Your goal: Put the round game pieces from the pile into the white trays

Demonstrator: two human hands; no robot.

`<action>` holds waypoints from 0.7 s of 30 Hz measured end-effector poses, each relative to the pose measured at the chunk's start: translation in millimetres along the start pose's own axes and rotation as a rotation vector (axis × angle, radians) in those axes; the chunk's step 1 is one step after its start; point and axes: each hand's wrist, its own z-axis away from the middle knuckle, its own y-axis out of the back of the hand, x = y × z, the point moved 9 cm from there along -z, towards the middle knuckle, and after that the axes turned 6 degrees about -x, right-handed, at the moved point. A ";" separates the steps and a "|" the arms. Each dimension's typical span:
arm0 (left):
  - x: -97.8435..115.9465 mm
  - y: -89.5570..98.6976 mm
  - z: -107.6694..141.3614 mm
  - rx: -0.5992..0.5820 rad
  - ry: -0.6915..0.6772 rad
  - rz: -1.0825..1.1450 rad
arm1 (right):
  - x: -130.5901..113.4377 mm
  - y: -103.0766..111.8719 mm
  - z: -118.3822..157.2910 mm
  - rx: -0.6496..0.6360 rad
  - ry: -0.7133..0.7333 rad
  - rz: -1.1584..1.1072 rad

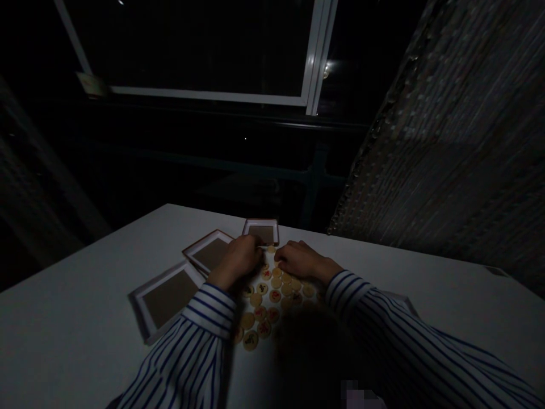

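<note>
Round wooden Chinese chess pieces [275,296] lie loosely spread on the white table between my forearms, some showing red or black characters, others blank. My left hand [243,255] is at the upper left of the spread, its fingers curled inward close to the small tray [261,232]. Whatever those fingertips hold is hidden. Across from it, my right hand [303,260] bends its fingers down over the top of the pieces; what is under them cannot be made out. A single piece [271,249] lies between the two hands.
Two more shallow trays, a brown-rimmed one [207,254] and a larger one [169,295], lie left of my left hand. A pale edge [402,301] shows behind my right sleeve. The table [106,267] ends before a dark window, with a bead-like curtain [447,130] at right.
</note>
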 end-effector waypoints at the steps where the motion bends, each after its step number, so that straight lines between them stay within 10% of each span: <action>1: 0.0 0.3 0.4 0.002 0.000 0.004 | -0.1 0.6 0.0 0.002 0.000 0.002; 7: 0.9 1.7 -0.2 -0.011 -0.009 0.032 | -0.7 6.4 0.7 0.073 0.024 -0.100; 21: 16.2 8.3 -0.6 0.044 -0.174 0.229 | 32.8 5.3 1.0 0.236 -0.091 -1.183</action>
